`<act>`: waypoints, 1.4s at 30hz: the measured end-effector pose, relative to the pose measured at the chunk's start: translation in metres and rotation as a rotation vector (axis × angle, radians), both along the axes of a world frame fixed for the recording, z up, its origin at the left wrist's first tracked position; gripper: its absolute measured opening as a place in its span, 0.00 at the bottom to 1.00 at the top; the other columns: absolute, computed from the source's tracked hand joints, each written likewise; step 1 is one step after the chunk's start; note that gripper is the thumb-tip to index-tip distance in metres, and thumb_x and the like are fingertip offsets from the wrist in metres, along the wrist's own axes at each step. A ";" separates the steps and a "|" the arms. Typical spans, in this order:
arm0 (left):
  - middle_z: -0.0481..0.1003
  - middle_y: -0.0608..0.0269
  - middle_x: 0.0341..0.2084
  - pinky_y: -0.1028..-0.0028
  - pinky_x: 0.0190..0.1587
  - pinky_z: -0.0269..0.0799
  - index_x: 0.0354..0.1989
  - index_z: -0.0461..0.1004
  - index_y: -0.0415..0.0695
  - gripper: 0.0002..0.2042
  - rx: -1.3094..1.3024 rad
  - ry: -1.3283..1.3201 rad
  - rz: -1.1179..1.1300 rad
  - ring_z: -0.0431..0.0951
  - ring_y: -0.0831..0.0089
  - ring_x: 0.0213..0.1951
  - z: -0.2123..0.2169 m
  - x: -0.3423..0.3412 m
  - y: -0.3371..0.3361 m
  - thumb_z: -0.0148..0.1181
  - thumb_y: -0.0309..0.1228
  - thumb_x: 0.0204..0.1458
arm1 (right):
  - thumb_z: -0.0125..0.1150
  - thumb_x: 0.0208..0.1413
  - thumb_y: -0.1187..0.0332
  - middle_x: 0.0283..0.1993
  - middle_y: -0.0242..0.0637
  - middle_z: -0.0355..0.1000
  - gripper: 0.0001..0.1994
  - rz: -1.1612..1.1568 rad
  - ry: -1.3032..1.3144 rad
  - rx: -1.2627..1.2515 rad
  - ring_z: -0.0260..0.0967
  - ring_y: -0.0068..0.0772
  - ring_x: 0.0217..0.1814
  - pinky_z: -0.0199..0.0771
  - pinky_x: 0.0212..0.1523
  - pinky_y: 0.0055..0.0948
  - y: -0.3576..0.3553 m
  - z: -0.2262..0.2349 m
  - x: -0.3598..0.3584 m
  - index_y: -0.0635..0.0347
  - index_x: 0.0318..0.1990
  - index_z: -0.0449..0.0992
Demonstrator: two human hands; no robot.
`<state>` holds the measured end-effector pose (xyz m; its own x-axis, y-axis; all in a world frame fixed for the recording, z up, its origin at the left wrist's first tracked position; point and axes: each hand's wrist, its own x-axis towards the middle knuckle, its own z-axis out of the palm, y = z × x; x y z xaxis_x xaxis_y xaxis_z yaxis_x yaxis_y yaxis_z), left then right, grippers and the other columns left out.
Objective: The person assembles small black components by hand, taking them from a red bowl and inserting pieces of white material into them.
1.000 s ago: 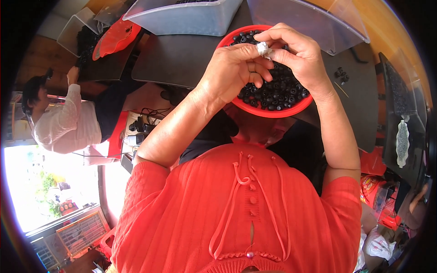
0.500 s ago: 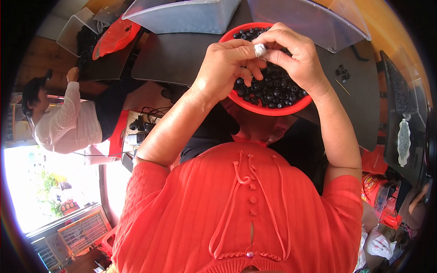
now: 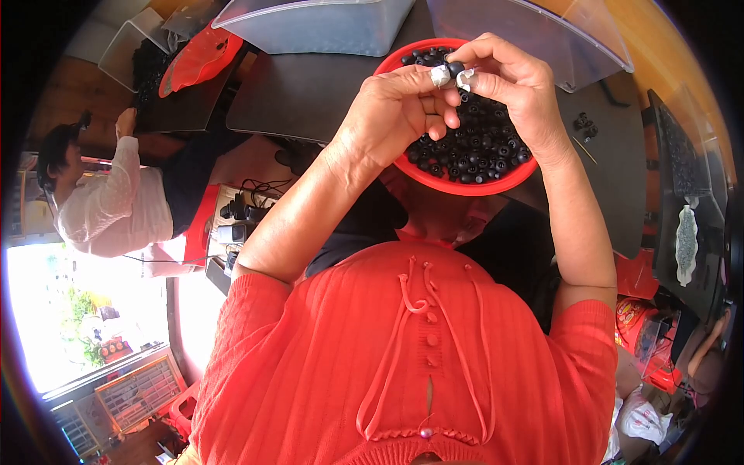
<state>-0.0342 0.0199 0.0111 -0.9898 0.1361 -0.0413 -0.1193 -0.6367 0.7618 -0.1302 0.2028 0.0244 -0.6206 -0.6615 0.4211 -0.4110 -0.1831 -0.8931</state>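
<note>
A clear plastic bin (image 3: 318, 27) sits far left of the red bowl (image 3: 434, 174), which is filled with small black parts (image 3: 480, 147). Above the bowl, left hand (image 3: 391, 112) and right hand (image 3: 515, 77) meet, fingertips pinched narrowly on one black part (image 3: 455, 68).

The red bowl (image 3: 465, 180) looks like smooth, slightly glossy plastic, and the small black pieces (image 3: 480, 143) heaped in it seem matt and rubbery — dull, with only faint highlights. The tiny part (image 3: 451, 74) pinched between the left hand (image 3: 399, 116) and the right hand (image 3: 515, 81) looks like bright metal with a black matt cap. The table (image 3: 310, 85) is dark and smooth, faintly sheened. The clear bins (image 3: 325, 27) behind are transparent, glossy plastic. The person's red top (image 3: 403, 372) is ribbed knit cloth — soft and matt, with cord laces. The co-worker's sleeve (image 3: 116, 201) looks like pale woven cloth.
</note>
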 end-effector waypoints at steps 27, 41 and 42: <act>0.78 0.53 0.31 0.71 0.28 0.70 0.40 0.75 0.36 0.13 -0.315 -0.042 0.120 0.79 0.64 0.30 0.000 0.004 -0.002 0.56 0.36 0.63 | 0.70 0.44 0.78 0.32 0.33 0.74 0.11 -0.222 0.827 0.045 0.73 0.34 0.34 0.72 0.38 0.30 -0.003 -0.004 -0.002 0.58 0.38 0.81; 0.78 0.56 0.30 0.72 0.28 0.72 0.39 0.77 0.35 0.11 -0.015 0.068 -0.003 0.80 0.66 0.28 -0.002 0.004 0.003 0.62 0.33 0.60 | 0.70 0.49 0.76 0.34 0.29 0.74 0.10 0.035 0.244 -0.044 0.71 0.21 0.38 0.71 0.43 0.23 -0.001 0.000 -0.003 0.60 0.41 0.83; 0.78 0.57 0.28 0.73 0.27 0.71 0.39 0.77 0.35 0.11 -0.075 0.032 0.031 0.80 0.67 0.27 -0.001 0.008 0.003 0.63 0.33 0.59 | 0.69 0.49 0.78 0.36 0.31 0.74 0.12 0.087 0.284 0.038 0.72 0.23 0.40 0.72 0.44 0.24 0.002 0.005 -0.006 0.62 0.43 0.82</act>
<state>-0.0258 0.0230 0.0100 -0.9945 0.1030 -0.0185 -0.0753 -0.5809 0.8105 -0.1358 0.2048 0.0294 -0.4218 -0.7255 0.5438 -0.6292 -0.1976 -0.7517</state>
